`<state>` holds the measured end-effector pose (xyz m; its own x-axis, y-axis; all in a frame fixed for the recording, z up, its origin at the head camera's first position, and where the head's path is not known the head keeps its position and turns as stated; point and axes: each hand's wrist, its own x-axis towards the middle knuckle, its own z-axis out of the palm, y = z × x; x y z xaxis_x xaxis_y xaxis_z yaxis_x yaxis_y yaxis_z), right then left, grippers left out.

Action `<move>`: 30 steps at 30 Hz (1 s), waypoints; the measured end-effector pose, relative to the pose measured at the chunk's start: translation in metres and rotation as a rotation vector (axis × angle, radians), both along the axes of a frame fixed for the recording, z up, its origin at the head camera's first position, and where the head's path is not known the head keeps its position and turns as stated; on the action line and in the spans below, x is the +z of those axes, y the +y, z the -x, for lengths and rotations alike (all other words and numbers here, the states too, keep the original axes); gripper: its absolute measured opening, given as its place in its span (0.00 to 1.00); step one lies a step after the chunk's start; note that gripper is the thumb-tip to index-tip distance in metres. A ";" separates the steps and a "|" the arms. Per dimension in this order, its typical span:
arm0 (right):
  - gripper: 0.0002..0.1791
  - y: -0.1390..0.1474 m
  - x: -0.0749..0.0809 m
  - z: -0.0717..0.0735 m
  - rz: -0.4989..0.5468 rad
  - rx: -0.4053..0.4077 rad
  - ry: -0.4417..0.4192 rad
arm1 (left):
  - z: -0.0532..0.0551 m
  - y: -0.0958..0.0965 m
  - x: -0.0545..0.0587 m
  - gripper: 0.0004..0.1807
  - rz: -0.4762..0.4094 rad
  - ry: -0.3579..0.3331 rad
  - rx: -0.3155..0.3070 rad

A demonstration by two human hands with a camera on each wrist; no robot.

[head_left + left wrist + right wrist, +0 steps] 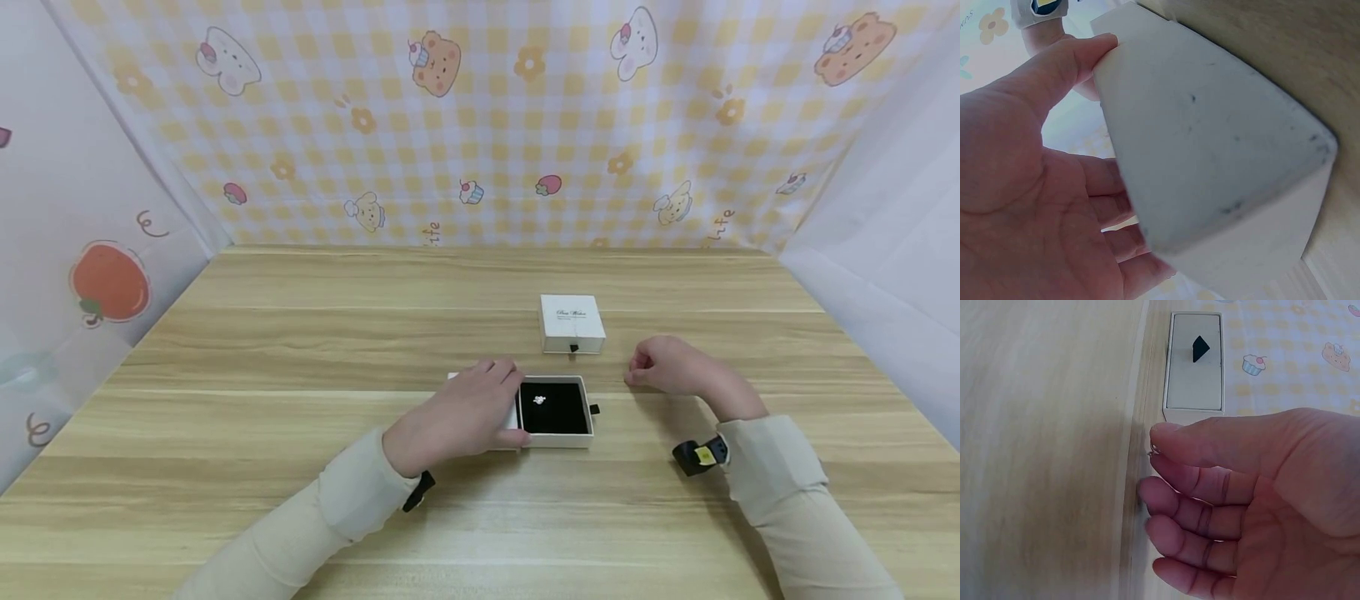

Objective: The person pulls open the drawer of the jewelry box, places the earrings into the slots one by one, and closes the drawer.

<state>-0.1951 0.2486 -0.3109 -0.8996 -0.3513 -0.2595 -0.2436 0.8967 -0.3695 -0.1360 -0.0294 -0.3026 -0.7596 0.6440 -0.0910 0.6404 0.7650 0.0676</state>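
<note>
My left hand (468, 412) grips the white sleeve (1210, 137) of a small jewellery box, thumb on the near side and fingers over the far side. From the sleeve's right end the drawer (555, 442) is slid out, with a black pull tab (595, 409) on its end. A small sparkling silver piece (539, 400) sits on the black insert (562, 417) inside. To the right, just above the table, my right hand (667, 367) pinches a tiny silver-coloured piece of jewellery (1153, 450) between thumb and index finger; its exact kind I cannot tell.
Behind the opened box stands a second white box (572, 321), closed, with dark lettering on its lid and a black tab in front. The wood-grain table (300, 333) ends at a yellow checked cloth (480, 125). Pale cloths hang at both sides.
</note>
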 end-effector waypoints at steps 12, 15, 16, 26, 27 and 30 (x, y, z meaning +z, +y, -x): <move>0.08 0.001 0.000 0.000 0.019 -0.001 0.067 | 0.001 0.001 -0.001 0.41 0.010 -0.004 0.006; 0.06 0.001 0.001 0.001 0.044 -0.015 0.064 | 0.001 0.001 -0.001 0.41 0.007 -0.009 0.007; 0.05 0.001 0.002 0.000 0.050 -0.018 0.066 | 0.001 0.001 -0.001 0.41 0.006 -0.010 0.008; 0.02 -0.003 0.008 -0.002 0.107 -0.002 0.116 | 0.001 0.001 -0.002 0.41 0.012 -0.004 0.010; 0.02 -0.004 0.009 -0.003 0.112 0.005 0.123 | 0.001 0.001 -0.002 0.41 0.011 -0.005 0.009; 0.03 -0.007 0.014 -0.005 0.130 0.028 0.142 | 0.001 0.000 -0.001 0.40 0.012 -0.006 0.010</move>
